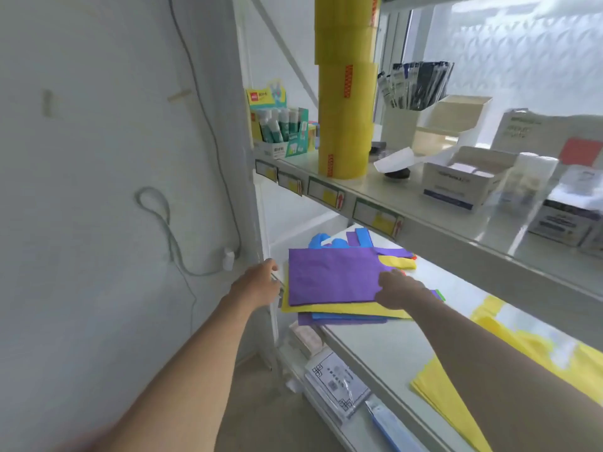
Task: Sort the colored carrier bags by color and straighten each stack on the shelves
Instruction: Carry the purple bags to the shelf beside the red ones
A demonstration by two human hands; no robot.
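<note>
Sorting is barely begun: my right hand (399, 290) presses flat on the purple bag (332, 277) topping the mixed pile; my left hand (257, 283) rests loose beside it. Next, I'd lift purple clear.

The single head-worn wide-angle camera looks forward and down, close to a white shelf (375, 347) at arm's reach. It faces slightly right along the shelving, the wall (107, 177) filling the left side.
</note>
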